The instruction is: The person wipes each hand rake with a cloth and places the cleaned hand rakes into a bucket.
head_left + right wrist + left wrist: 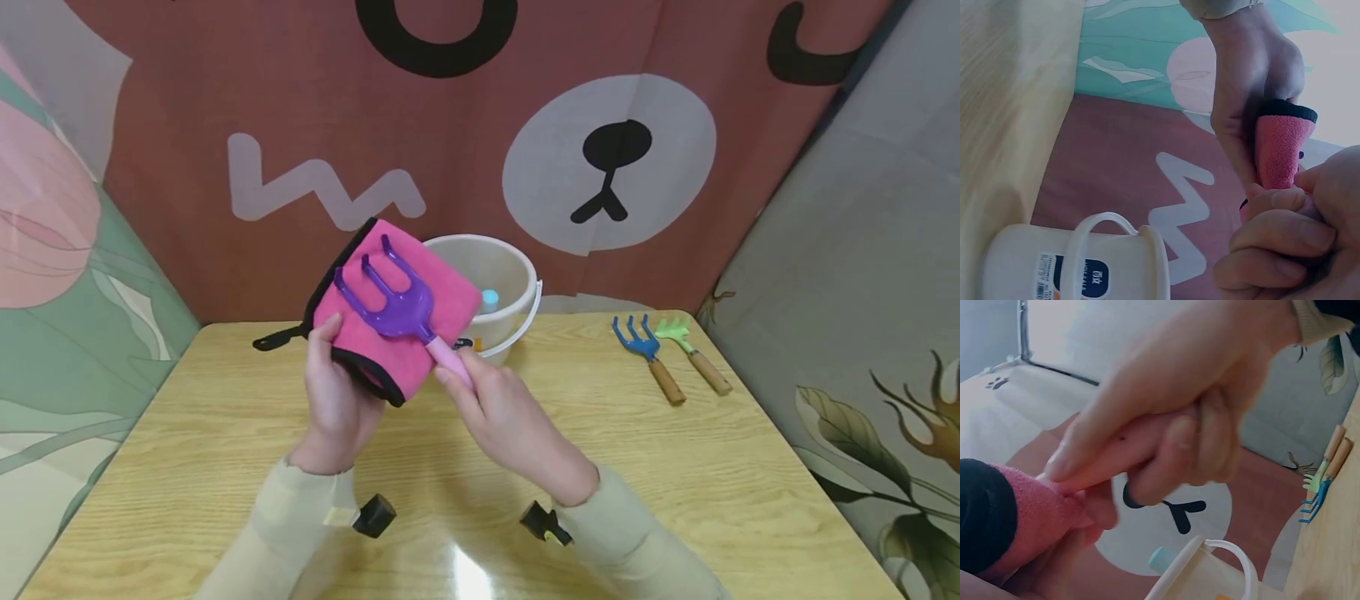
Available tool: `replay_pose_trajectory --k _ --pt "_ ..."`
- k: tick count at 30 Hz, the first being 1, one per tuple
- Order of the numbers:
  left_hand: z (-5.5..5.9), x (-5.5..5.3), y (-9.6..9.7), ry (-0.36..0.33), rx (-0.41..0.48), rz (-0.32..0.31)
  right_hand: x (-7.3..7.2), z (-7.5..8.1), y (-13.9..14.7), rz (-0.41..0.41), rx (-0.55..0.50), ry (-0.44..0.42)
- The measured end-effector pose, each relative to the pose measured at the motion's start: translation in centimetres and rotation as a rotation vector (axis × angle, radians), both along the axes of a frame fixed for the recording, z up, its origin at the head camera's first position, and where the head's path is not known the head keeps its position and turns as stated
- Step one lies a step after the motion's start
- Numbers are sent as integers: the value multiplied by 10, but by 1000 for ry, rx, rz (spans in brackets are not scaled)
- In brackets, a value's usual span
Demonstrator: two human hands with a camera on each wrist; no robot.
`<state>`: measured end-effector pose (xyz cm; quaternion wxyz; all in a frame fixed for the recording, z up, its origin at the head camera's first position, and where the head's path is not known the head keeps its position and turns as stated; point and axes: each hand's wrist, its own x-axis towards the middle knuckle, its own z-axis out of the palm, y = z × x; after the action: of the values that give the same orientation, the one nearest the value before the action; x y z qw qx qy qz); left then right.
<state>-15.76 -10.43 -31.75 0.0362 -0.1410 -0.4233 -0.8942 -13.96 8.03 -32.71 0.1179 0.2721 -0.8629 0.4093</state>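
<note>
Purple rake (pixel 390 296) on pink cloth (pixel 420 350), both hands

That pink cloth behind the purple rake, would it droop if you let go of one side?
Probably. The pink cloth looks like soft, thick towelling, folded over the left hand, so it likely flops unsupported. Its fuzzy surface should grip rather than slip. It seems light, since a thumb and fingers hold it up.
</note>
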Motion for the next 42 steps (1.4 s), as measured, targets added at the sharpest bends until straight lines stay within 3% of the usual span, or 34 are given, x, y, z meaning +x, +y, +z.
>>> replay_pose_trajectory --k 6,14,20,25,29,33,42 --pt "-2 3 6 -9 -41 11 -2 5 -1 -21 24 25" --pt "2 4 3 40 -1 18 -1 5 -4 -11 19 -13" --pt "0 -3 -2 43 0 31 -2 3 -3 3 40 -31" --pt "0 -12 -9 30 52 87 -2 1 -1 14 64 -77" --pt "3 -19 -17 84 93 115 1 0 1 24 65 -115" --pt "9 -23 -26 154 69 128 3 0 3 42 55 -135" --pt "23 -19 -41 207 -23 215 8 -2 7 67 79 -128"
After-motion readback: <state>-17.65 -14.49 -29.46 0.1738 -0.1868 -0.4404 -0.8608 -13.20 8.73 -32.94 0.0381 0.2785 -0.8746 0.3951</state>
